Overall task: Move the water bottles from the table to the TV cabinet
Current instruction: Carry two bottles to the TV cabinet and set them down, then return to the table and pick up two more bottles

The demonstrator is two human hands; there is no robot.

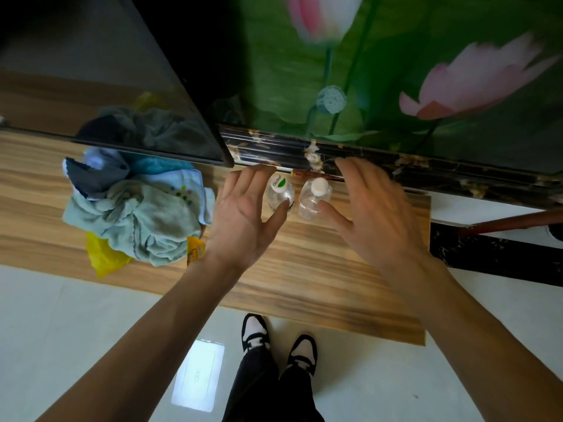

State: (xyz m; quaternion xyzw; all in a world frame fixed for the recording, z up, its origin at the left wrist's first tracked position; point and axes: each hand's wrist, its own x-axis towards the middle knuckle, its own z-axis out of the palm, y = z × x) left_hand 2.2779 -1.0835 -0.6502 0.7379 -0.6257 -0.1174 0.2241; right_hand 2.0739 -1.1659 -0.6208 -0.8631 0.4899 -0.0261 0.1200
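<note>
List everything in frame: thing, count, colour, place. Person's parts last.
water bottles: 2, clear, upright side by side at the back of the cabinet top; left one has a white cap with a green mark, right one a plain white cap
TV cabinet: 1, light wood grain, across the middle of the view
TV: 1, black, on the cabinet at upper left
cloth pile: 1 heap, pale green, blue and dark grey, on the cabinet left of the bottles
yellow bag: 1, under the pile's front edge
lotus mural: 1, green and pink, wall behind
floor: white tile
shoes: 2, black and white, bottom centre
hands: 2, bare, open; left hand beside the left bottle, right hand beside the right bottle
</note>
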